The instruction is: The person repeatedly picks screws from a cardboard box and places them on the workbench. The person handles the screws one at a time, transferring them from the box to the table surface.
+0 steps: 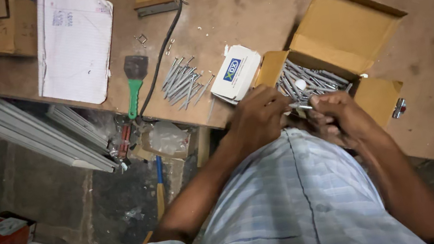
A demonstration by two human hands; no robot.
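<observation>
My left hand [258,114] and my right hand [338,115] meet at the near edge of an open cardboard box [342,28] full of long grey screws [308,82]. Both hands pinch a single screw [300,106] between them, just in front of the box. A loose pile of the same screws [183,81] lies on the brown table to the left. A small white box with a blue mark [235,73] sits between the pile and the cardboard box.
A lined notebook [74,43] lies at the table's far left, with a green-handled scraper [135,85] and a black cable [165,43] beside it. Aluminium profiles [30,135] lean below the table edge. A red box [4,231] rests on the floor at left.
</observation>
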